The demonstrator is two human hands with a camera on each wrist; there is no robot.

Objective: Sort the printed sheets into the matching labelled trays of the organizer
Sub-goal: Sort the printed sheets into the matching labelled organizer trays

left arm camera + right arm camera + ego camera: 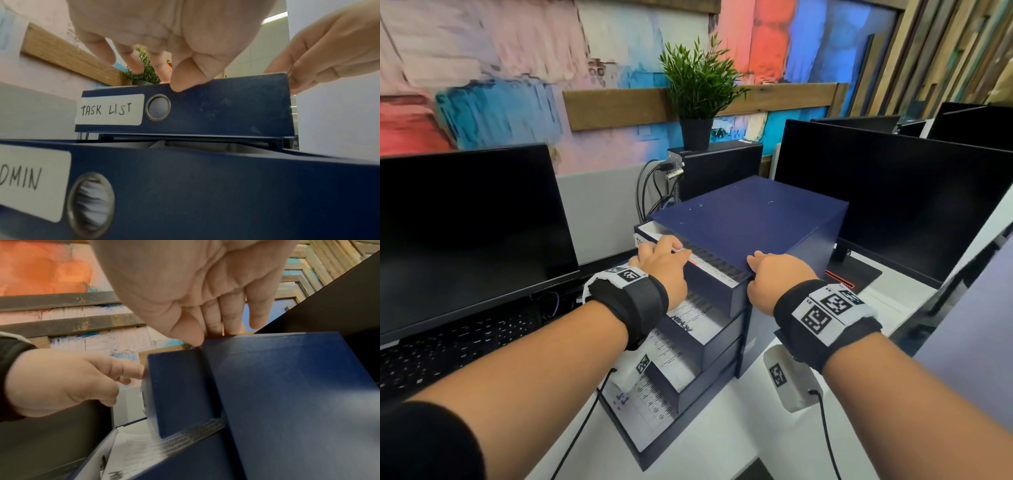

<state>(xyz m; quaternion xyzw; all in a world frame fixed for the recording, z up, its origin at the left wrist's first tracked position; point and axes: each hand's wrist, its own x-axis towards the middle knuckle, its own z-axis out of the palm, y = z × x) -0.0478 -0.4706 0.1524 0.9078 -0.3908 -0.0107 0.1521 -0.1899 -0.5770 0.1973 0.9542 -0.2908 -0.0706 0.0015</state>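
The dark blue organizer (750,219) stands on the desk with its trays pulled out in steps. The top tray (216,110) carries the label "TASK LIST" (109,109); the tray below (205,186) reads "ADMIN". A printed sheet (715,267) lies in the top tray, and more sheets (698,318) lie in the lower trays. My left hand (661,260) holds the top tray's front panel, thumb (185,81) on its face and fingers over the edge. My right hand (770,270) rests with straight fingers (230,321) at the organizer's top right corner.
Dark monitors stand to the left (465,233) and right (893,205) of the organizer. A keyboard (448,349) lies at the lower left. Behind are a black computer case (719,168) and a potted plant (697,85). White desk (722,428) shows in front.
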